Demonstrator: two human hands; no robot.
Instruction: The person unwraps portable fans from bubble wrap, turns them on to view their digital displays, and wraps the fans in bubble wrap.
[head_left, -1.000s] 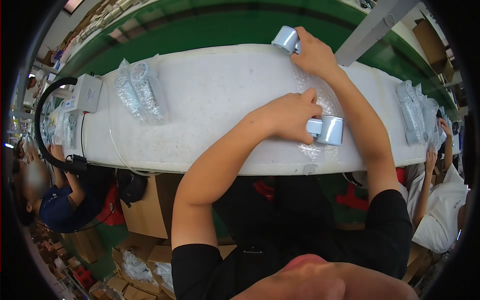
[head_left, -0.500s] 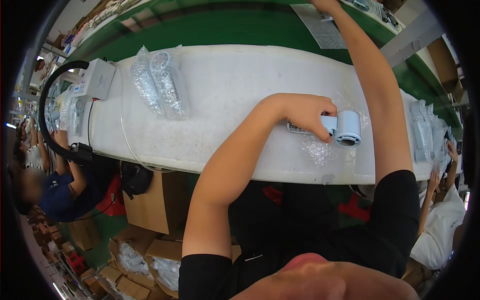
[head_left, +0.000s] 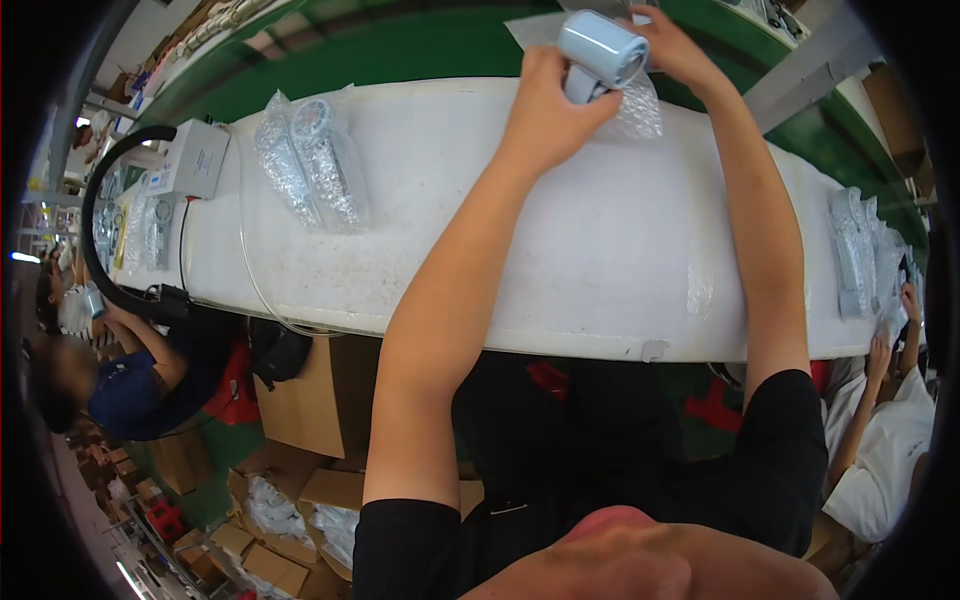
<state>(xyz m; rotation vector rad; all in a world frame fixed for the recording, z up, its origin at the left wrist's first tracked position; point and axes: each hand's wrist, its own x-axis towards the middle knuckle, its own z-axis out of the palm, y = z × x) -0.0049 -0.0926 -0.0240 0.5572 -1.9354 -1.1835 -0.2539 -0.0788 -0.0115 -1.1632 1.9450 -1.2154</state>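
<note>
Pale blue and glossy, a device point(head_left: 603, 48) with a thick cylindrical head catches my eye, held up at the far edge of the white tabletop point(head_left: 450, 210). The person's left hand point(head_left: 552, 112) has it, thumb and fingers clamped about the narrower part under the head. A bubble-wrap sleeve point(head_left: 642, 110) shows below and behind the head, partly hidden by it. Just beside the head's other end is the right hand point(head_left: 680, 52), its fingers bent; from where I stand I cannot tell whether they pinch the sleeve or touch the device.

Well apart from this, toward the table's left end, two bubble-wrapped items point(head_left: 332, 165) lie side by side, near a white box point(head_left: 190, 160) and a black curved tube point(head_left: 92, 215). More wrapped pieces point(head_left: 855, 255) lie at the right end, where a co-worker in white point(head_left: 885, 460) has both hands close to them.
</note>
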